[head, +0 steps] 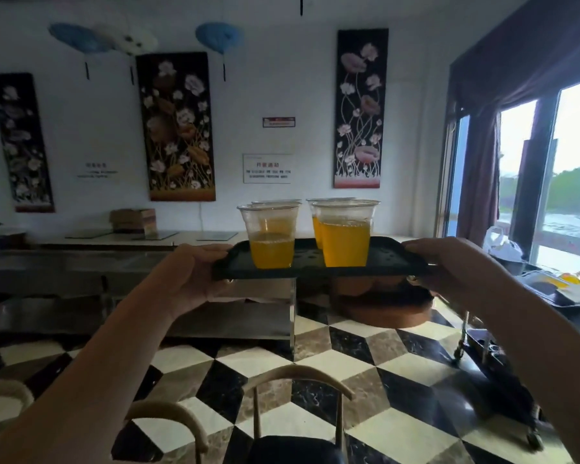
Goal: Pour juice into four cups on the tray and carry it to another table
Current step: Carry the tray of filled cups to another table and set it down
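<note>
Left hand [195, 269] and right hand [449, 262] clamped on the short ends of a black tray [392, 262], held level in the air above the chequered floor [349, 363].

Thumbs over the rim, fingers curled beneath, arms stretched forward. On the tray, four clear plastic cups of orange juice in two rows: near-left cup [271, 234] roughly half full and toward the left end, near-right cup [345, 232] fuller and right of centre, far-left cup [277, 202] and far-right cup [318, 209] mostly hidden behind them. Beyond the tray, a steel worktop [81, 259] along the wall with three floral panels. Below, curved wooden chair backs [298, 376]. At the right, a curtained window [549, 179].
</note>
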